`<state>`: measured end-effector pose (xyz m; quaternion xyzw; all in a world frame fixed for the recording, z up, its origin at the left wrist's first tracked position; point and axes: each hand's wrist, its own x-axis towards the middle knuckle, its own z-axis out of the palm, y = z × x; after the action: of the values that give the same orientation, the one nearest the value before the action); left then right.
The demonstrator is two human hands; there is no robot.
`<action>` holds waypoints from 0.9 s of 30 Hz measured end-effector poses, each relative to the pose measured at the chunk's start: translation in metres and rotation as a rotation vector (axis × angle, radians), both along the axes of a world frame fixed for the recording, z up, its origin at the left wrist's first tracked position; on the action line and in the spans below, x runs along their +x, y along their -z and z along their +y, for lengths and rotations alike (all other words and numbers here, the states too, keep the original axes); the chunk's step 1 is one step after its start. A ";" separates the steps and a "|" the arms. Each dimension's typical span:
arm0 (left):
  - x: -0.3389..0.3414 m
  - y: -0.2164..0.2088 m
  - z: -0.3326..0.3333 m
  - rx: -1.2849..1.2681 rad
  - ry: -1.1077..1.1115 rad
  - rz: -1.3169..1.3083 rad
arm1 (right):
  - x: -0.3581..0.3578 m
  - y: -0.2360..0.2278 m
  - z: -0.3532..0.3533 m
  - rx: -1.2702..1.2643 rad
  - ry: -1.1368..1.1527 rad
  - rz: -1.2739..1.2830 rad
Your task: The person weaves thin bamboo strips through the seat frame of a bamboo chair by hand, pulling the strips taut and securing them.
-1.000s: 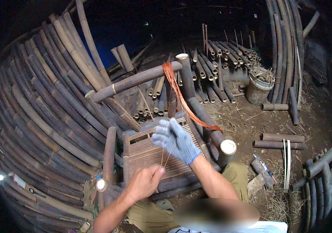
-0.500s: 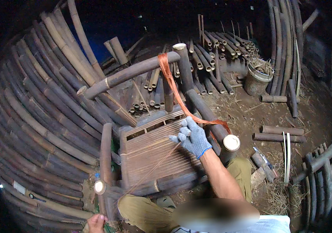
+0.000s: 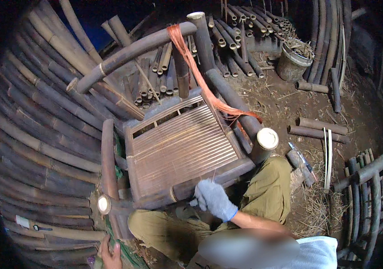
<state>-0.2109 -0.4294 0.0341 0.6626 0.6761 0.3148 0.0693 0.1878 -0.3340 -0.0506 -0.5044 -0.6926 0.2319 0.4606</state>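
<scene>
A dark bamboo chair frame stands in front of me, with a slatted seat (image 3: 178, 150) of thin bamboo strips. My right hand (image 3: 214, 198), in a grey knitted glove, is curled just in front of the seat's front rail (image 3: 196, 184). A thin strand pokes up at its fingers. Bare and low at the left, my left hand (image 3: 110, 256) has its fingers apart, beside the chair's front left post; nothing shows in it. An orange bundle of cord strands (image 3: 200, 80) hangs from the top rail (image 3: 133, 56) down over the right armrest (image 3: 236, 101).
Long bamboo poles (image 3: 43, 134) line the left side. Cut bamboo tubes (image 3: 240, 49) are stacked behind the chair. A bucket of shavings (image 3: 292, 62) stands at the back right. Nearer lie loose bamboo pieces (image 3: 319, 130), a bladed tool (image 3: 301, 157) and a bamboo rack (image 3: 370, 193).
My right hand has dropped from above the seat to its front rail. My left hand's fingers have spread from a pinch. The view has tilted, so the chair appears higher.
</scene>
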 end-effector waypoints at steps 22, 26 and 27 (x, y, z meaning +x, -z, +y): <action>0.178 -0.064 0.276 -0.403 0.598 -1.899 | 0.090 -0.021 -0.130 -0.103 -0.387 -0.345; 0.099 -0.063 0.281 -0.130 0.515 -1.886 | 0.135 -0.032 -0.128 -0.121 -0.075 -0.483; 0.089 -0.067 0.280 -0.070 0.510 -1.886 | 0.141 -0.031 -0.126 -0.087 -0.043 -0.546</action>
<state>-0.1219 -0.1492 0.1012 0.2629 0.1886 0.6709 0.6673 0.3291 -0.4603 -0.0195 -0.5527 -0.7910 0.1265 0.2297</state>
